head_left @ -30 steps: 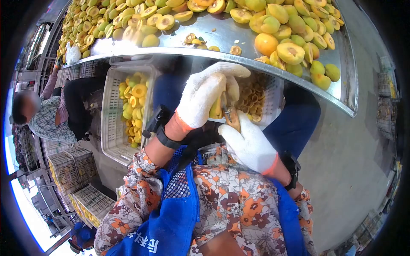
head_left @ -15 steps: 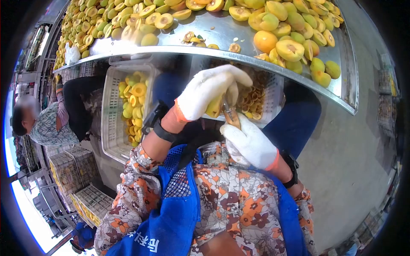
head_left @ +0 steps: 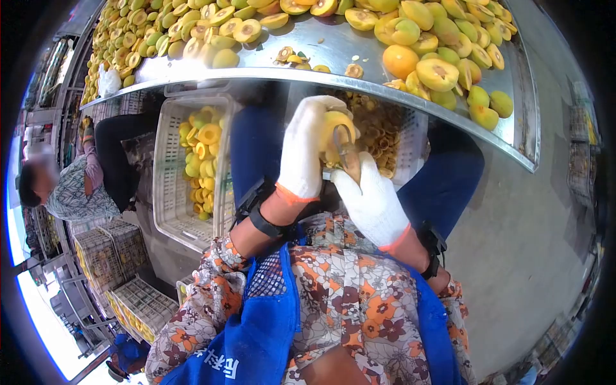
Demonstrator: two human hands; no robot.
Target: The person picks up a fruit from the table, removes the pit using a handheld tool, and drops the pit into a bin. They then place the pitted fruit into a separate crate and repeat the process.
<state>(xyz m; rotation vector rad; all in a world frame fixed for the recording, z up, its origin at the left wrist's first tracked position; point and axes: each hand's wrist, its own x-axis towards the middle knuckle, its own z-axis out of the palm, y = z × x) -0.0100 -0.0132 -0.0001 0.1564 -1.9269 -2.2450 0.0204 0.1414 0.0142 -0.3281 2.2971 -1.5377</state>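
Note:
My left hand (head_left: 303,151), in a white knitted glove with an orange cuff, is wrapped round a yellow peach half (head_left: 335,123) above the crates. My right hand (head_left: 377,208), gloved alike, grips a pitting tool (head_left: 350,160) with a brownish handle and a curved metal loop. The loop rests against the peach half; how deep it sits in the flesh is blurred. Beneath the hands, a white crate (head_left: 410,147) holds brown-yellow pit pieces (head_left: 380,149). To the left, another white crate (head_left: 165,160) contains hollowed yellow peach halves (head_left: 206,154).
A metal table (head_left: 282,72) with a raised rim crosses in front, heaped with peach halves (head_left: 443,32) and scattered scraps. A co-worker (head_left: 77,186) sits at the left. Stacked crates (head_left: 112,250) stand behind that person. Grey floor (head_left: 513,256) lies to the right.
My left hand has turned more upright and moved slightly right, so the peach half now shows. The tool's loop has come up against the fruit. My right hand has barely shifted.

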